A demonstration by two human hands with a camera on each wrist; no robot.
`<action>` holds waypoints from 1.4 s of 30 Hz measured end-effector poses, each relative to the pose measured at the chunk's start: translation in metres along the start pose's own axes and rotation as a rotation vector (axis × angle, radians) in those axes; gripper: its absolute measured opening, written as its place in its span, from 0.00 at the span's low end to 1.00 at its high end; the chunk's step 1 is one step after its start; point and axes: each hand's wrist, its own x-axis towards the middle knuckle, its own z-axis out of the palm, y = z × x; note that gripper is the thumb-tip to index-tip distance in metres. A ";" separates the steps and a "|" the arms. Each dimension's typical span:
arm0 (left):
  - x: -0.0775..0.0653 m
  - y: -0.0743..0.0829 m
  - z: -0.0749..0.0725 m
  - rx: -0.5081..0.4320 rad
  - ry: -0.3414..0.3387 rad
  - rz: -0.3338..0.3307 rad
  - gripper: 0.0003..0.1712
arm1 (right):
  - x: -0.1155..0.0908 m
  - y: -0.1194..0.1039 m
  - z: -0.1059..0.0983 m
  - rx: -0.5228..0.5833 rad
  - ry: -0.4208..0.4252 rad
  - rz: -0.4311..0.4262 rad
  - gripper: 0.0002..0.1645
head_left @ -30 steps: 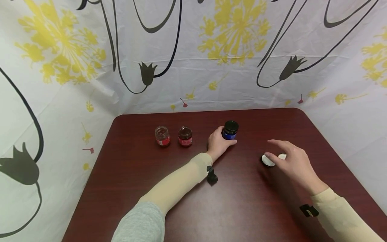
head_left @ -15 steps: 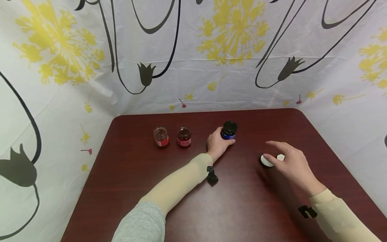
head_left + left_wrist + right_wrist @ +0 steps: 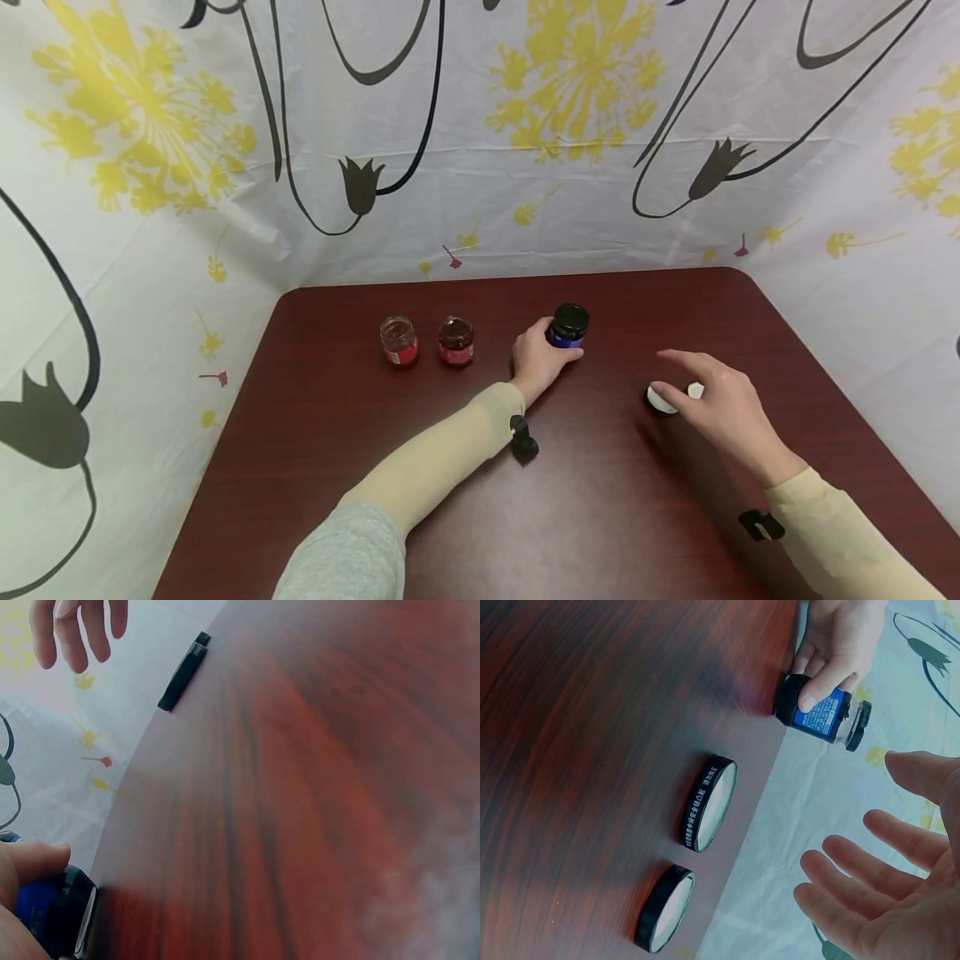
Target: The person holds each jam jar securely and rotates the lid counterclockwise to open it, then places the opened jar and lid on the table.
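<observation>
At the back of the table, my left hand [image 3: 538, 360] grips a jar [image 3: 570, 321] with a blue label and a black lid. The right wrist view shows the thumb lying across the label [image 3: 821, 716] and the jar standing upright on the table. My right hand [image 3: 727, 408] hovers over the right side, its fingers spread and slightly bent, holding nothing. Below its thumb and fingers lie two loose black-rimmed lids, white inside: one lid [image 3: 712, 806] is nearer the jar, the other lid [image 3: 666, 911] farther. In the head view the right hand partly covers both.
Left of the gripped jar stand two small jars with red labels: a clear glass jar [image 3: 400, 342] without a lid and a jar with dark contents [image 3: 457, 342]. The dark red table [image 3: 337, 450] ends at a patterned white cloth [image 3: 465, 192] behind and at the sides.
</observation>
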 end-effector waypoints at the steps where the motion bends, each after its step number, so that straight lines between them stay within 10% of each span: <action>1: -0.001 0.000 -0.001 -0.004 0.002 0.002 0.37 | 0.000 0.000 0.000 -0.002 0.001 -0.001 0.29; 42: -0.021 -0.006 -0.040 0.016 -0.021 0.113 0.37 | 0.012 -0.018 0.015 0.041 -0.006 -0.046 0.29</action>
